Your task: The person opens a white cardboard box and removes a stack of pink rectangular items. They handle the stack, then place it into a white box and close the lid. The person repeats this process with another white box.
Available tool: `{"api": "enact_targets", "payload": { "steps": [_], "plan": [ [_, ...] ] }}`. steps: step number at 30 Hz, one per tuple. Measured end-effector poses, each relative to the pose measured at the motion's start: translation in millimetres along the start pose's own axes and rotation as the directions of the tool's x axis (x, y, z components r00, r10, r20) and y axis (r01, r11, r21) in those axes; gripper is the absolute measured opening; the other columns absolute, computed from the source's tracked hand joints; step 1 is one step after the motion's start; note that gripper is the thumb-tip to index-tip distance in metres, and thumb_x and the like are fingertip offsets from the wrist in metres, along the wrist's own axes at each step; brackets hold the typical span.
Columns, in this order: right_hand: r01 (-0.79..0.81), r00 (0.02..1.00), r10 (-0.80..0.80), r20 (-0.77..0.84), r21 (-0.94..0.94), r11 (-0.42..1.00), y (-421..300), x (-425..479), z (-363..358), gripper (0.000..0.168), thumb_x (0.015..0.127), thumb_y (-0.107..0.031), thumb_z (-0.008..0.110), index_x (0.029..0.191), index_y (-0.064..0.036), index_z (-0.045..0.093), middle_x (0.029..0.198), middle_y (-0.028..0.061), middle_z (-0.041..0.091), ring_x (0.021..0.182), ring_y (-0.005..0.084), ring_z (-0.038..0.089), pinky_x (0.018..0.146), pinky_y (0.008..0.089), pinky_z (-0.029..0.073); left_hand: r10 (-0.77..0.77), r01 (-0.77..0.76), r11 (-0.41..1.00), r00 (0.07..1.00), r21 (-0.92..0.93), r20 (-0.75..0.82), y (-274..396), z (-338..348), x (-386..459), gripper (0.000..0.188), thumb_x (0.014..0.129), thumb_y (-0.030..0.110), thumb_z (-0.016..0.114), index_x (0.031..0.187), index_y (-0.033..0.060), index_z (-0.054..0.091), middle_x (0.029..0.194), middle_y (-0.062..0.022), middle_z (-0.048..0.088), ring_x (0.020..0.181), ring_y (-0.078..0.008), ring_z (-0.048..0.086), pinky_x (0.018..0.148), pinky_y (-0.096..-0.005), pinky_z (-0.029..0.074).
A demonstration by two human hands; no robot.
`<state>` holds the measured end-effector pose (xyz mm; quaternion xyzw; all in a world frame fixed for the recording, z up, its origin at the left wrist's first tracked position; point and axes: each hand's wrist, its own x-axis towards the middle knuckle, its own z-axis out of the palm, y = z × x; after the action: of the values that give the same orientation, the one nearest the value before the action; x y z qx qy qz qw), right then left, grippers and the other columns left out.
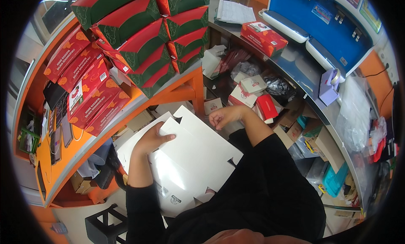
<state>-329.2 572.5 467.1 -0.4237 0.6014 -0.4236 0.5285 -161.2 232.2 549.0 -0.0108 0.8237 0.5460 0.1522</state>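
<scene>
Several flat, unfolded white cardboard box blanks rest on the person's lap, with cut notches along their edges and small dark print near the lower edge. At their upper left, my left hand grips them, thumb on top and fingers underneath. My right hand is raised just off their upper right edge, its fingers curled and holding nothing that shows. Folded red and green food boxes are stacked high on the orange counter ahead to the left. Beside them lie more red printed boxes.
A glass-topped counter curves round the right side, bearing a red box, a paper pad and a purple tape dispenser. Small cartons and plastic bags fill the shelf beneath. A black stool stands at lower left.
</scene>
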Motion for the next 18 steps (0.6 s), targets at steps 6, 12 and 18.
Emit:
{"api": "enact_targets", "payload": {
  "steps": [6,12,18],
  "plan": [
    [0.081,0.982,0.002,-0.191,0.428,0.9,58.1,12.5,34.2,0.018,0.101,-0.021,0.063,0.109,-0.006,0.059,0.107,0.0018,0.062,0.099,0.0115,0.059,0.084,0.0274,0.048,0.041,-0.042,0.994,0.999,-0.096,-0.011,-6.7,-1.1,-2.6,0.068,0.084,0.02,0.081,0.14,-0.0032,0.051,0.123,-0.0146,0.066,0.112,-0.0219,0.063,0.099,-0.0324,0.048],
    [0.306,0.939,-0.109,-0.328,0.645,0.7,27.2,-14.0,74.7,0.037,0.108,-0.043,0.047,0.106,-0.009,0.062,0.104,0.0002,0.063,0.099,0.0105,0.059,0.087,0.0258,0.046,0.057,-0.053,0.987,0.998,-0.154,0.02,2.7,-0.4,-4.0,0.07,0.085,0.017,0.08,0.144,-0.0029,0.047,0.124,-0.014,0.066,0.113,-0.0218,0.063,0.099,-0.0331,0.048],
    [0.337,0.826,-0.071,-0.559,0.389,0.858,22.8,-15.8,86.6,0.028,0.105,-0.039,0.054,0.1,-0.011,0.058,0.092,-0.0027,0.06,0.082,0.0075,0.057,0.072,0.0251,0.047,0.029,-0.016,0.978,0.998,-0.207,0.062,12.8,3.0,-4.4,0.068,0.085,0.017,0.08,0.141,-0.0041,0.048,0.123,-0.0145,0.066,0.111,-0.022,0.064,0.099,-0.0343,0.049]
  ]
}}
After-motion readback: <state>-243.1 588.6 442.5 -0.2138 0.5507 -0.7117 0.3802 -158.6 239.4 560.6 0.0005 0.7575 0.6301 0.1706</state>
